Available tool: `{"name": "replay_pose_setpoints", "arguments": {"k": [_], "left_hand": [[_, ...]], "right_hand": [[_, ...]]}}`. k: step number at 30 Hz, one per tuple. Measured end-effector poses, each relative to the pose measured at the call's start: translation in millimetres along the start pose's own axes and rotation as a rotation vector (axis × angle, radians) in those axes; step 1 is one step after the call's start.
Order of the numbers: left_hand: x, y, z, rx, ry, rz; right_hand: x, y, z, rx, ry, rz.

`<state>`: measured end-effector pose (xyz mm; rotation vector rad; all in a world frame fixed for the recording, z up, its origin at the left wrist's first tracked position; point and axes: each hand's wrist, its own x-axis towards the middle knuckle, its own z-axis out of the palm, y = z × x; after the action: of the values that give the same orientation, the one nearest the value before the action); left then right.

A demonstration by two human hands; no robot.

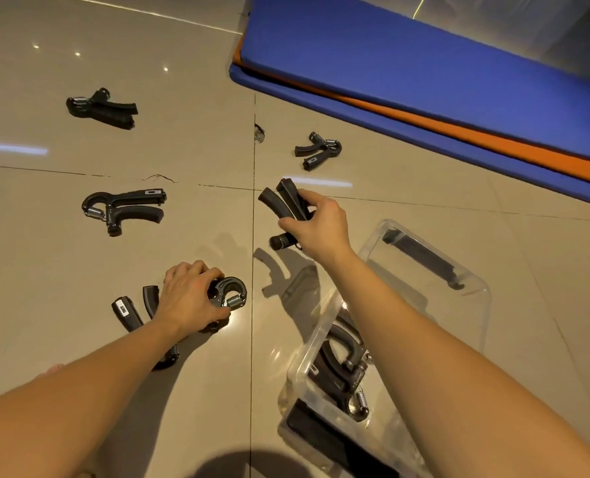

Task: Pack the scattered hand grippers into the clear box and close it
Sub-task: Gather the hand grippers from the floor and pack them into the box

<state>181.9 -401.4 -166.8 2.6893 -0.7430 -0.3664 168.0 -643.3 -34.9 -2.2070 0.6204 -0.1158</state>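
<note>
My left hand (188, 294) grips a black hand gripper (230, 294) lying on the tiled floor, its handles (128, 313) sticking out to the left. My right hand (319, 224) holds another black hand gripper (280, 201) lifted above the floor, handles pointing up and left. The clear box (473, 298) stands open at the lower right with at least one hand gripper (347, 370) inside. Three more lie loose on the floor: a far-left gripper (102, 108), a mid-left gripper (123, 210) and a far one (317, 150) near the mat.
A blue and orange mat (459, 98) fills the upper right. A small metal part (259, 133) lies on the tile seam. Black latch handles (421, 258) sit on the box ends. A further spring piece (172, 353) shows under my left forearm.
</note>
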Motion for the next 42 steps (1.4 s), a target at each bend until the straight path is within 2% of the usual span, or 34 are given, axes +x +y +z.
{"name": "replay_pose_setpoints", "arguments": {"k": [6,17,21,26,29,32,37,42], "left_hand": [[5.3,46.7,-36.5,-0.132,0.075,0.085],[12.1,137.7,-110.7,-0.140,0.211,0.266],[21.8,169.5,-120.7,-0.173,0.252,0.333],[33.4,192.9,-113.9,-0.183,0.238,0.404],[43.8,192.1,-111.8,-0.206,0.214,0.418],[51.4,193.5,-110.3,-0.224,0.159,0.479],[57.9,197.3,-105.4,-0.233,0.112,0.512],[59.2,189.6,-97.8,-0.243,0.024,0.527]], "right_hand": [[-28.0,6.9,-46.0,0.115,0.056,0.010],[-68.3,19.0,-133.7,0.202,0.214,0.004],[-92.2,59.4,-152.2,0.251,0.337,0.111],[-117.5,120.0,-135.9,0.287,0.468,0.259],[-118.2,144.8,-115.2,0.207,0.408,0.273],[-107.2,161.5,-96.5,0.003,0.321,0.252],[-82.6,181.0,-81.3,-0.395,0.112,0.079],[-62.7,196.5,-71.4,-0.449,-0.023,0.028]]}}
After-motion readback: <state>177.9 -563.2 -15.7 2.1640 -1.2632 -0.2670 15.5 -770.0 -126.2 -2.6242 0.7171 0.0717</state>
